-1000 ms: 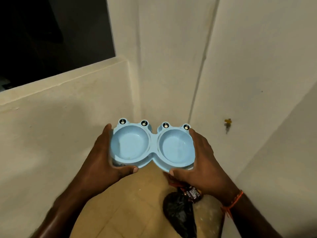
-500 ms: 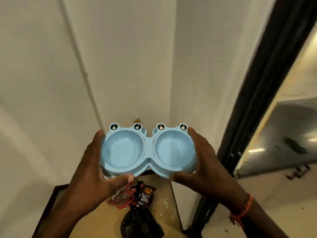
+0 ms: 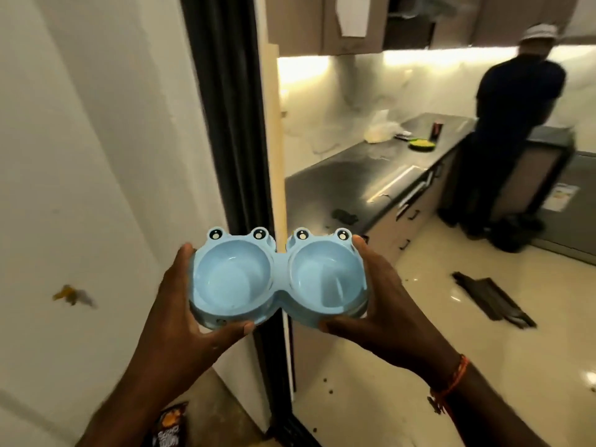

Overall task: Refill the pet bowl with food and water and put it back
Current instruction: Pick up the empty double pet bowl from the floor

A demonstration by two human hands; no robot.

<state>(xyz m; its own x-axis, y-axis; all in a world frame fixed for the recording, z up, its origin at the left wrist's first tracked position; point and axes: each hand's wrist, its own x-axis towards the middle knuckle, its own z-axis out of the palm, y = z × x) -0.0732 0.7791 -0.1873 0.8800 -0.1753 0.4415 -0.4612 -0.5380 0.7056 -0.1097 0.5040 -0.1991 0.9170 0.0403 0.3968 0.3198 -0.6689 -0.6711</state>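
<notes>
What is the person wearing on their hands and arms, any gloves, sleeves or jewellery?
No gloves and no sleeves in view: both forearms are bare. The left hand shows no ring or band. The right hand has an orange thread bracelet tied around its wrist, with a small frayed knot hanging down.
</notes>
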